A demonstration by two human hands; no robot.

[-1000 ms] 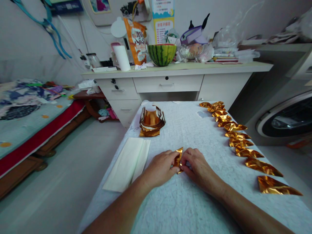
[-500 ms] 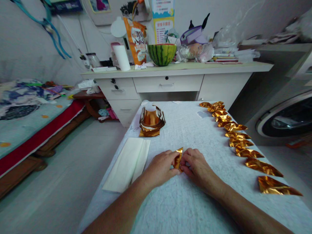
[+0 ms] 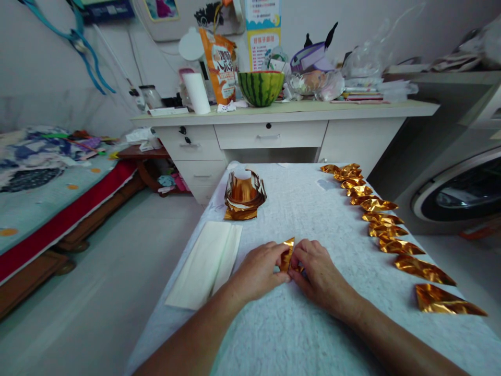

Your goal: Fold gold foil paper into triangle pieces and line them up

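"Two grips on one thing, is that right?"

"Yes. The bare left hand (image 3: 264,263) pinches a small folded piece of shiny gold foil (image 3: 287,257) between thumb and fingers, and the bare right hand (image 3: 318,265) pinches the same piece at its right side."

"Where exactly is that foil?"

"Between the two hands, over the near middle of a pale cloth-covered desk (image 3: 289,329), one pointed corner sticking up. Whether it touches the cloth, I can't tell."

"And around them?"

"Beside the left forearm lies a flat, creased, cream-white sheet (image 3: 199,261). Just beyond it stands a ragged, ring-shaped gold foil bundle (image 3: 242,190). Along the right edge runs a row of crumpled gold foil pieces (image 3: 425,269), well apart from the right hand."

"Farther back?"

"One white drawered desk (image 3: 242,137), carrying a green-striped half watermelon (image 3: 261,89) and an upright orange pouch (image 3: 219,68). Off to the right is a washing machine (image 3: 462,156) with a round door; to the left, a bed (image 3: 47,209)."
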